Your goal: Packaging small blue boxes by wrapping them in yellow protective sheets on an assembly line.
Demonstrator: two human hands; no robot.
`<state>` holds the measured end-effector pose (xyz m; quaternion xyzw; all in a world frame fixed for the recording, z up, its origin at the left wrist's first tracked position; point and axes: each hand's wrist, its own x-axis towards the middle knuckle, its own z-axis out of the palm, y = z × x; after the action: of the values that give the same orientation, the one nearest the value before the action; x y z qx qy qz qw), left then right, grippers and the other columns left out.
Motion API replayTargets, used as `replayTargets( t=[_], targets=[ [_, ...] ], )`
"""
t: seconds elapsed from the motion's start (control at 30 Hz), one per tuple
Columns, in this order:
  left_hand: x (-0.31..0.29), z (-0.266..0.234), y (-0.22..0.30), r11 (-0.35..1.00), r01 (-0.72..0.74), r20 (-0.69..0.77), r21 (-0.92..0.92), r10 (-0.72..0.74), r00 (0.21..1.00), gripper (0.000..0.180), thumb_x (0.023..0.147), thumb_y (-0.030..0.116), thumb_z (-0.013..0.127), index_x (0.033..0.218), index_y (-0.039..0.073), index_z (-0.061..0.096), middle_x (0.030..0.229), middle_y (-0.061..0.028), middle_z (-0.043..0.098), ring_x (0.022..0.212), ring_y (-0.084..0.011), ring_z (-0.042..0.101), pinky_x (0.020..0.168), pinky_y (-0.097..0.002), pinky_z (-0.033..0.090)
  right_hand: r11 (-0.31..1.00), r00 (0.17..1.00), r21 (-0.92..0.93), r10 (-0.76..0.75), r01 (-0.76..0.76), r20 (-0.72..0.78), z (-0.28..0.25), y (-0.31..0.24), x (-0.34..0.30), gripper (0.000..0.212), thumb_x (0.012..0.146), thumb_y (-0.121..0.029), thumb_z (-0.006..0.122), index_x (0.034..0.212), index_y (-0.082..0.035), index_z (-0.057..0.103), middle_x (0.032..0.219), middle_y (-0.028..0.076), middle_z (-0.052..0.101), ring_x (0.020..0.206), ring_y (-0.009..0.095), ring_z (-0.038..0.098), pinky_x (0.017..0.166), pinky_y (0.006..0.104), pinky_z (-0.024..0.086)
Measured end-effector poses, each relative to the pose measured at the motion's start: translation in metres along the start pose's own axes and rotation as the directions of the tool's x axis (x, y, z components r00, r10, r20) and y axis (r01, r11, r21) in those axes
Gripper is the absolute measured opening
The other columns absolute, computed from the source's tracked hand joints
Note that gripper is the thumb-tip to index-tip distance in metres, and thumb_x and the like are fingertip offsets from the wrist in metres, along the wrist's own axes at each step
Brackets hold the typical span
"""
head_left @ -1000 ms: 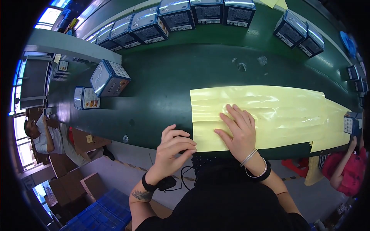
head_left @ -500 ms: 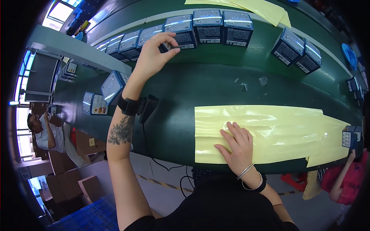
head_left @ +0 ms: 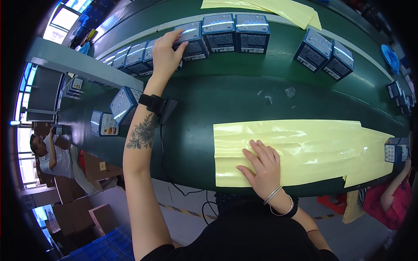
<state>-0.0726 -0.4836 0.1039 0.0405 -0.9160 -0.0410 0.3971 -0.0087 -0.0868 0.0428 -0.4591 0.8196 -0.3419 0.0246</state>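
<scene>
Green tabletop (head_left: 191, 104): yellow sheeting (head_left: 313, 150) lies near its front edge, right of centre. Blue boxes (head_left: 252, 39) stand in a row toward the far side. Left hand (head_left: 165, 52): thumb and fingers parted at one box; hold cannot be determined. Right hand (head_left: 263, 172): flat on the sheeting, grasping nothing.

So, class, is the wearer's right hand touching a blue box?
No, the right hand rests on the yellow sheeting.

Blue boxes (head_left: 251, 34), fine print (head_left: 253, 40), too small to read
</scene>
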Motion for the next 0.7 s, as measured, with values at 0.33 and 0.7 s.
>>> replayTargets(
  t=[0.33,0.7],
  targets=[
    [-0.013,-0.009,-0.017,0.997,-0.021,0.045,0.071,0.018,0.999,0.029,0.082,0.015,0.072,0.110,0.009,0.066,0.109,-0.0078,0.068,0.091,-0.0260,0.066,0.079,-0.0344,0.052,1.000,1.000,0.006,-0.011,0.011,-0.011,0.002,-0.002,0.000,0.045,0.079,-0.027,0.075,0.116,-0.005,0.065,0.132,0.014,0.056,0.126,0.031,0.049,0.105,0.0451,0.034],
    [-0.108,-0.092,0.153,0.978,-0.037,0.574,-0.204,0.150,0.805,0.028,0.077,0.013,0.073,0.104,0.008,0.068,0.117,-0.0080,0.061,0.114,-0.0253,0.057,0.112,-0.0576,0.025,1.000,1.000,-0.020,-0.003,0.003,-0.031,0.000,0.002,0.000,0.044,0.078,-0.026,0.076,0.116,-0.005,0.065,0.131,0.013,0.057,0.125,0.031,0.051,0.104,0.0442,0.035]
  ],
)
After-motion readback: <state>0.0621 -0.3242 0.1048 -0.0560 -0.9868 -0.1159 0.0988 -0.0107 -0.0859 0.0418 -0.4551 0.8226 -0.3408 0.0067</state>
